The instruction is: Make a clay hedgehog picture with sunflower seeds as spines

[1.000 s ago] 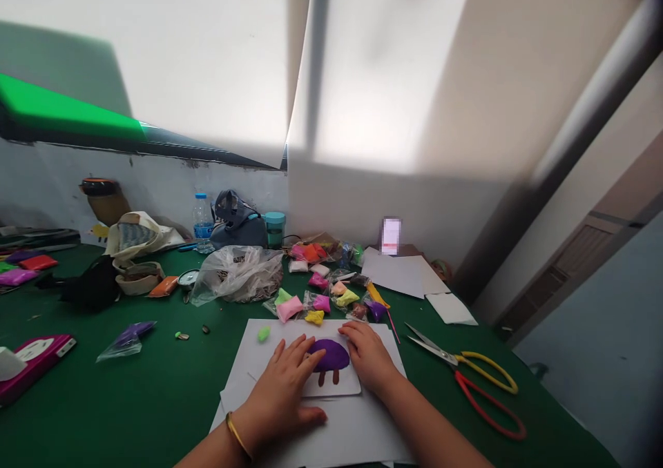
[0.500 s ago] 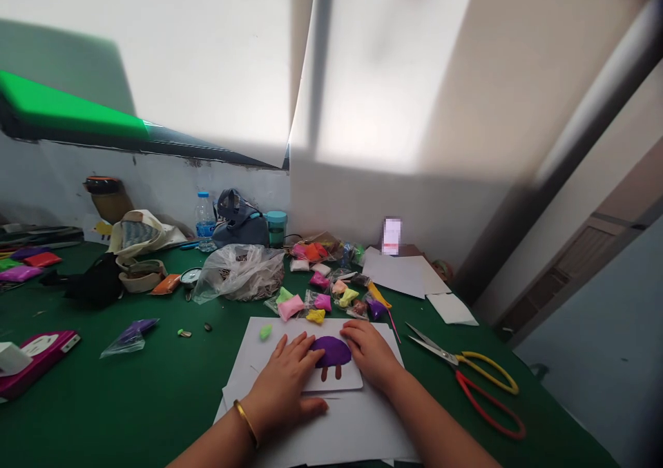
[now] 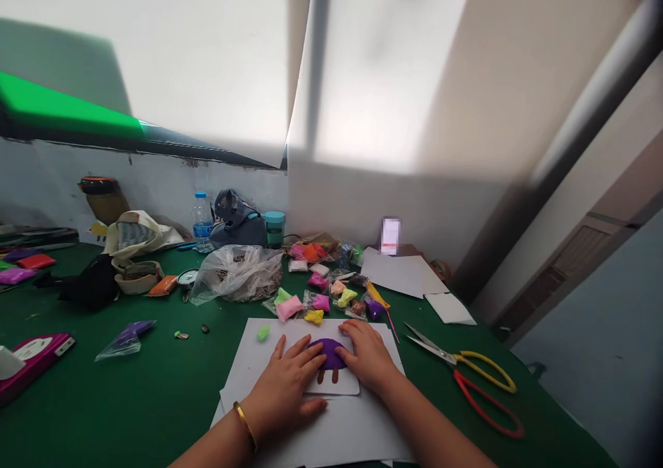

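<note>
A purple half-dome of clay (image 3: 332,355) with two short brown legs (image 3: 328,376) lies on a small white card (image 3: 346,386). My left hand (image 3: 287,378) rests flat with fingers spread over the card's left part, its fingertips at the purple shape's left edge. From the right, my right hand (image 3: 369,357) lies over the card's right side, fingers stretched out and a fingertip touching the purple clay. Larger white paper sheets (image 3: 315,440) sit beneath the card. A small light green clay lump (image 3: 263,333) is on the paper, beyond my left hand.
Scissors (image 3: 456,359) lie spread at the right. Small clay packets (image 3: 289,307) and a clear plastic bag (image 3: 238,273) are beyond the paper. A purple clay packet (image 3: 127,338) and a magenta box (image 3: 39,361) lie left. A phone (image 3: 390,236) leans against the wall.
My right hand's fingertip has come onto the right side of the purple clay. My left hand stays nearly in place, its fingers slightly further over the shape. The view has shifted slightly.
</note>
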`<state>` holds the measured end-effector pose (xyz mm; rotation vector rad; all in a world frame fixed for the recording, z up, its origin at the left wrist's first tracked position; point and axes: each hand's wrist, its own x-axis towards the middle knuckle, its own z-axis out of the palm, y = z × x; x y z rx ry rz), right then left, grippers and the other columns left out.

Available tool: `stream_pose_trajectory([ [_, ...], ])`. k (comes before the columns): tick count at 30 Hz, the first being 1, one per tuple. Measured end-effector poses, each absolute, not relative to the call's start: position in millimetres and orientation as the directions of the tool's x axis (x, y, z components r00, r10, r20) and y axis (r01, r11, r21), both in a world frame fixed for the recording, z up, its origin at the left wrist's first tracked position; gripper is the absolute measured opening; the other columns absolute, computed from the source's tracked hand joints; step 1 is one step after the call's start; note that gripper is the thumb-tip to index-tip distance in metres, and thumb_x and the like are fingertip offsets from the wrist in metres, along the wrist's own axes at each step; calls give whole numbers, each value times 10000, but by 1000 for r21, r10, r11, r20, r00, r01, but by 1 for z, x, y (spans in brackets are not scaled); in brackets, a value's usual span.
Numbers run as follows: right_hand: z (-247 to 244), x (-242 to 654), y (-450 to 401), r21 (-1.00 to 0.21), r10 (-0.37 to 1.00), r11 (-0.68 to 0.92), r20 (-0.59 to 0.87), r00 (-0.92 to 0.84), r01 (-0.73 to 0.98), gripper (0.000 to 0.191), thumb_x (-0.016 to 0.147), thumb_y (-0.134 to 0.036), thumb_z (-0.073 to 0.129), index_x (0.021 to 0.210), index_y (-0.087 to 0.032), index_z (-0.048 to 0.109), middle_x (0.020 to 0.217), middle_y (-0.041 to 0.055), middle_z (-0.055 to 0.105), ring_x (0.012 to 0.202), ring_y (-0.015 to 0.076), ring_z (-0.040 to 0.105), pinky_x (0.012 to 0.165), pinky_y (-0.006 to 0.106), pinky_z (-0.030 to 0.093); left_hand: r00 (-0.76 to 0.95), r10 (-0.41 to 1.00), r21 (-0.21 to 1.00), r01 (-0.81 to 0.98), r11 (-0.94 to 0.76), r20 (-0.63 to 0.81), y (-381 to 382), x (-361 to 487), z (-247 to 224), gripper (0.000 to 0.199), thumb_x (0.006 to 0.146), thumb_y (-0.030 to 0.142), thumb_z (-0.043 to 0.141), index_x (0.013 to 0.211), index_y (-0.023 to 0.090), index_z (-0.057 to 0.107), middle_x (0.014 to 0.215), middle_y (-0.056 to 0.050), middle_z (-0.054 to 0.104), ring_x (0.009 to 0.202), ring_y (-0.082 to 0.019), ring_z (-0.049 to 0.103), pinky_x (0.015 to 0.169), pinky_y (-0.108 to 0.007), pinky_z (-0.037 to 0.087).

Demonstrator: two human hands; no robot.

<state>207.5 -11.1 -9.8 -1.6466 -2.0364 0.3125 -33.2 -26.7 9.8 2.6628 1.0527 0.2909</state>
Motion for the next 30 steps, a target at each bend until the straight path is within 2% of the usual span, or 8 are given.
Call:
stream_pose_trajectory([
  [3, -11, 208, -9, -492, 963, 234, 238, -129, 839, 406, 839, -338, 638, 1233, -237, 637, 1355, 95, 581, 1289, 294, 492, 1085, 467, 386, 715, 692, 306, 639, -705, 99, -27, -33, 9, 713, 786, 490, 704, 1433, 343, 443, 1512, -46, 443, 1439, -383, 283, 1130, -733, 111],
  [6, -11, 212, -9, -519, 940, 301, 303, -157, 800, 363, 885, -338, 581, 1225, -228, 651, 1328, 94, 609, 1267, 275, 516, 1078, 459, 400, 717, 688, 303, 634, -711, 113, -27, -33, 8, 763, 777, 465, 717, 1460, 340, 400, 1514, -55, 440, 1438, -379, 288, 1132, -728, 113],
  [10, -4, 213, -19, -464, 856, 503, 382, -347, 729, 298, 915, -289, 529, 1158, -272, 700, 1264, 41, 672, 1272, 250, 521, 1098, 454, 376, 721, 682, 291, 630, -720, 126, -27, -33, 8, 715, 795, 467, 699, 1445, 342, 428, 1500, -55, 460, 1434, -377, 298, 1134, -722, 113],
  [13, 7, 208, -31, -420, 818, 575, 305, -487, 702, 329, 902, -276, 551, 1202, -318, 678, 1310, 5, 650, 1335, 256, 472, 1113, 484, 338, 725, 676, 285, 626, -726, 131, -27, -32, 8, 697, 810, 472, 682, 1446, 347, 426, 1504, -50, 455, 1433, -375, 301, 1131, -723, 126],
  [19, 19, 202, -39, -427, 843, 528, 155, -515, 734, 363, 921, -304, 537, 1267, -363, 630, 1365, -24, 607, 1398, 263, 400, 1162, 545, 213, 728, 673, 292, 621, -728, 130, -27, -33, 7, 728, 806, 452, 688, 1463, 339, 396, 1519, -49, 433, 1436, -381, 290, 1122, -742, 110],
  [25, 14, 208, -33, -443, 874, 480, 161, -459, 757, 436, 922, -378, 538, 1345, -281, 583, 1451, 40, 522, 1428, 285, 345, 1177, 531, 201, 711, 692, 276, 645, -713, 126, -27, -34, 8, 688, 789, 487, 701, 1418, 336, 469, 1532, -75, 409, 1441, -381, 280, 1137, -716, 114],
  [30, 19, 204, -34, -430, 863, 486, 102, -495, 761, 429, 960, -415, 491, 1380, -340, 533, 1456, 9, 520, 1454, 280, 291, 1189, 580, 92, 727, 680, 285, 635, -718, 93, -27, -33, 7, 700, 807, 468, 680, 1444, 313, 435, 1546, -88, 379, 1449, -371, 266, 1138, -717, 100],
])
